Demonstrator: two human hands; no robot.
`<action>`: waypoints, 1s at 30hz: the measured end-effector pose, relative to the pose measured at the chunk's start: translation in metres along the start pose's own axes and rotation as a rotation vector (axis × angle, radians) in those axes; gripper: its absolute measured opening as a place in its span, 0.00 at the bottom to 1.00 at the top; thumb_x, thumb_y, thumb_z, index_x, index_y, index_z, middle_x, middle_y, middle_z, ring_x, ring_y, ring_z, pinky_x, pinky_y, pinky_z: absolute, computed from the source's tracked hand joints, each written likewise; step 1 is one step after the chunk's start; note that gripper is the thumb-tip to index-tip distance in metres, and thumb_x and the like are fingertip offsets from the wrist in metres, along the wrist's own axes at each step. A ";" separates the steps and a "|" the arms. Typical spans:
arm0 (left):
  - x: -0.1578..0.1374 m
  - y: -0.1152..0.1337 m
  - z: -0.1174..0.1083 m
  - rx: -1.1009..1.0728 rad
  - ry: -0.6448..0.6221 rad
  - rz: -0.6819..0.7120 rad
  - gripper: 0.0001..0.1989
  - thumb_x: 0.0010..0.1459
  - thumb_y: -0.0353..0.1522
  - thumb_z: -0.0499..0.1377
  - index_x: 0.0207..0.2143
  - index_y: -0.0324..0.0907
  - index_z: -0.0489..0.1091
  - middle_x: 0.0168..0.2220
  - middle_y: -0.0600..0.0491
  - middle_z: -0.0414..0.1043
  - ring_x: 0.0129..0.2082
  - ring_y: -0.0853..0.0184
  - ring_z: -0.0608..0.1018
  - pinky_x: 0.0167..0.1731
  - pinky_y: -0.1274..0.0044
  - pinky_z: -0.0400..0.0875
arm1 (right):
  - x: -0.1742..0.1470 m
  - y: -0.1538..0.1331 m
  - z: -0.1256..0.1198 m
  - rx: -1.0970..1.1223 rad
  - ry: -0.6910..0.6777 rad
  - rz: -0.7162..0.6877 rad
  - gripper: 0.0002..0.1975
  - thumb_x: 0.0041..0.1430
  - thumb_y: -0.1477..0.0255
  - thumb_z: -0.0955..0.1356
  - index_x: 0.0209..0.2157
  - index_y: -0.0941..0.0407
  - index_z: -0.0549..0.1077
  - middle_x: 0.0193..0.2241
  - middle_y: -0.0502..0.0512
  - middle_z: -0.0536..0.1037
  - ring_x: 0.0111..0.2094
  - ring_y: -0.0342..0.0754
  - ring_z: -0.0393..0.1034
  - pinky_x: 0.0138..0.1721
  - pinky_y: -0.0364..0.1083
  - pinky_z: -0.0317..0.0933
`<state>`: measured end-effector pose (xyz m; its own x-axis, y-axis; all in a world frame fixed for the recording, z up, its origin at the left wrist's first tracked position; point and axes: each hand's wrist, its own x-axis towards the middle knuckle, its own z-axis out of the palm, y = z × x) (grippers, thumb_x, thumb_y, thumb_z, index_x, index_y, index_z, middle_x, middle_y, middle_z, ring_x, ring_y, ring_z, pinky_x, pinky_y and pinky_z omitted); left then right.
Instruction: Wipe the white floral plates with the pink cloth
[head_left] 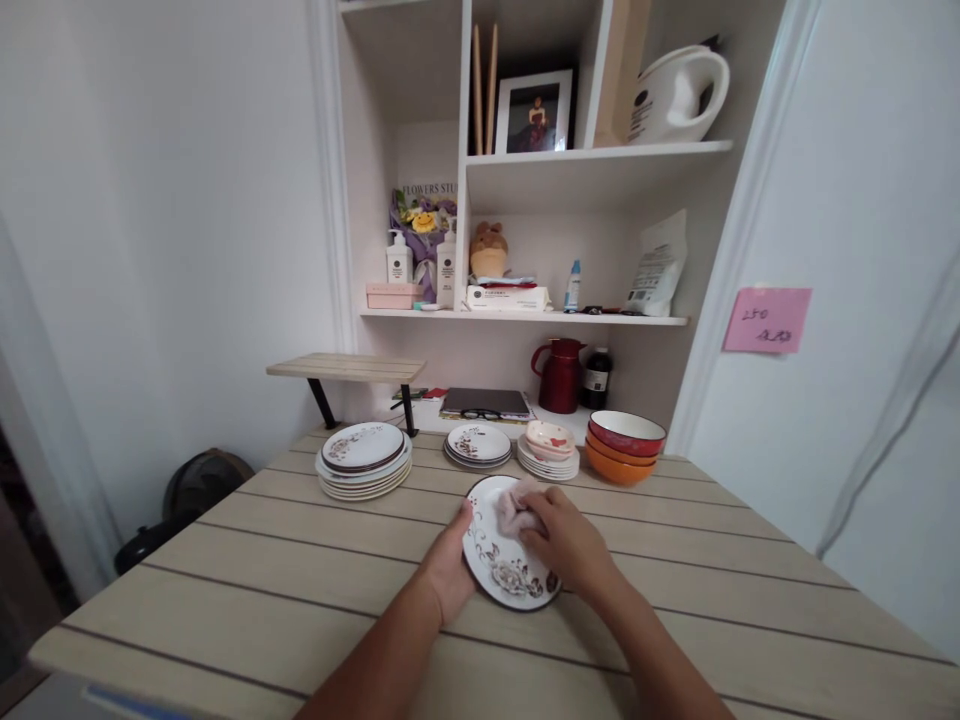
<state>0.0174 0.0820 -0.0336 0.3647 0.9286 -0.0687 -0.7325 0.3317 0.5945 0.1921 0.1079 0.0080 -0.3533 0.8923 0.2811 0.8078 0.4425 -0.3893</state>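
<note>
A white plate [487,545] with a brown flower pattern and dark rim is tilted up in front of me over the table. My left hand [450,570] grips its left edge, thumb on the rim and the other fingers hidden beneath. Bunched in my right hand [566,535] is a pale pinkish cloth [517,508], pressed against the upper right of the plate's face. Behind the plate stand a stack of patterned plates [478,443] and a stack of small white dishes [549,466] with a heart-marked bowl [551,438] on top.
On the left is a taller plate stack [365,462]; red and orange bowls [625,447] are nested at the right. A small wooden riser [345,368] stands at the back left. Further back are a closed laptop [486,402], a red jug [560,378] and a dark bottle [597,380].
</note>
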 end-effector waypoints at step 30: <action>-0.004 0.003 0.001 0.089 -0.028 -0.019 0.30 0.59 0.49 0.51 0.54 0.36 0.66 0.46 0.41 0.75 0.49 0.56 0.75 0.53 0.67 0.63 | -0.021 -0.029 -0.002 0.043 -0.227 -0.233 0.14 0.48 0.73 0.66 0.40 0.52 0.72 0.39 0.53 0.75 0.37 0.49 0.67 0.35 0.44 0.52</action>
<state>0.0144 0.0794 -0.0301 0.3953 0.9166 -0.0590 -0.6715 0.3322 0.6623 0.1769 0.0760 0.0149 -0.6264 0.7616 0.1659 0.6741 0.6362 -0.3753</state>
